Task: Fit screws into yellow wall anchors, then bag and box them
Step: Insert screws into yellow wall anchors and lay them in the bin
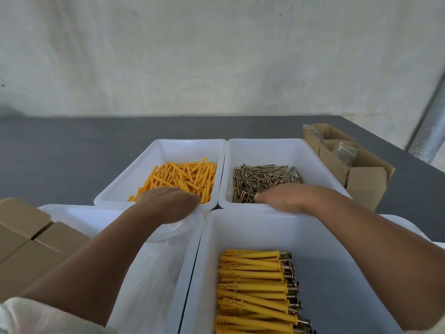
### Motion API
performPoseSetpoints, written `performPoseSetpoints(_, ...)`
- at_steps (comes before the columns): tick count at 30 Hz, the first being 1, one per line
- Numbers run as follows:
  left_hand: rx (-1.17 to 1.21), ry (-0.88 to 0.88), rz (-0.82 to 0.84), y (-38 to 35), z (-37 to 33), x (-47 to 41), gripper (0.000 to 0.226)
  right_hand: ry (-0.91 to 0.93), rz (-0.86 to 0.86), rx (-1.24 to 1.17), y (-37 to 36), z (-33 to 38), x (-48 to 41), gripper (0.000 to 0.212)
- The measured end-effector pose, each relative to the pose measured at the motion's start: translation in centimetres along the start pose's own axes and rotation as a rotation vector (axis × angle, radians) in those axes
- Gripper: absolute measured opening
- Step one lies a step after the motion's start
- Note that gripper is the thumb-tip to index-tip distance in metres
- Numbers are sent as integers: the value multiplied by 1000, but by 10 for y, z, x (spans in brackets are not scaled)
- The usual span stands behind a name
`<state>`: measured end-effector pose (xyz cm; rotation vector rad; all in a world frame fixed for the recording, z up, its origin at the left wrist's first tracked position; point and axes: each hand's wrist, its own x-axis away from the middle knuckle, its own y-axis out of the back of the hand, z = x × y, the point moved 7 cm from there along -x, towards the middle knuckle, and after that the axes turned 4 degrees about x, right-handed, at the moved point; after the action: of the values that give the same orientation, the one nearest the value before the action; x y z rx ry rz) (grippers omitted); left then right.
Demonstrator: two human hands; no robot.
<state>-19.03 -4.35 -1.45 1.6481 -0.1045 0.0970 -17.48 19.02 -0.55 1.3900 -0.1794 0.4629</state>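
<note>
- Four white tubs stand in a two-by-two block on the bench [60, 160], walls touching or nearly so. This appears meant to keep every stock within reach of both hands.
- The far-left tub [168, 145] holds loose yellow wall anchors [185, 174], and the far-right tub [277, 145] holds loose screws [265, 177]. Each stock lies on the side of the hand that draws from it.
- The left hand [168, 203] is inside the far-left tub, knuckles up, fingers curled down into the near edge of the anchor pile. The fingertips are hidden, so whether an anchor is pinched cannot be told.
- The right hand [289, 197] lies low over the near edge of the screw pile, back upward, one digit pointing left. The other fingers are hidden, so its grip cannot be told.
- The near-right tub [240, 227] holds the assembled anchors [255, 280], laid parallel with screw heads to the right. Such stacking probably eases counting for bagging.
- The near-left tub [72, 213] holds clear bags [156, 273] and lies under the left forearm.
- Closed boxes [29, 242] stand at near left. Open boxes [361, 182] stand at far right, with clear bags visible inside.
- Step in hand, as judged: drawing one anchor and one screw for fitting.
</note>
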Motion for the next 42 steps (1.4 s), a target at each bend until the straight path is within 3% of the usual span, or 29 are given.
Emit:
performPoseSetpoints(4,16,30,4,0,2,-2,41,37,42,36,-1,7,5,37)
performPoseSetpoints(10,4,6,-9,1,-2,-1,41,35,-48,73,0,2,-3,35)
performPoseSetpoints(17,64,26,76,-3,2,-3,40,59,-211,-43,8,-2,-2,37)
performPoseSetpoints(21,58,38,55,-1,1,-2,41,103,-361,-284,17,-13,2,40)
performPoseSetpoints(26,22,20,-42,3,-3,1,39,119,-508,-461,26,-22,8,41)
performPoseSetpoints(33,118,101,-92,7,2,1,32,70,-590,-633,28,-32,11,40)
performPoseSetpoints(42,460,162,-338,19,10,11,16,66,-644,-750,28,-40,12,43)
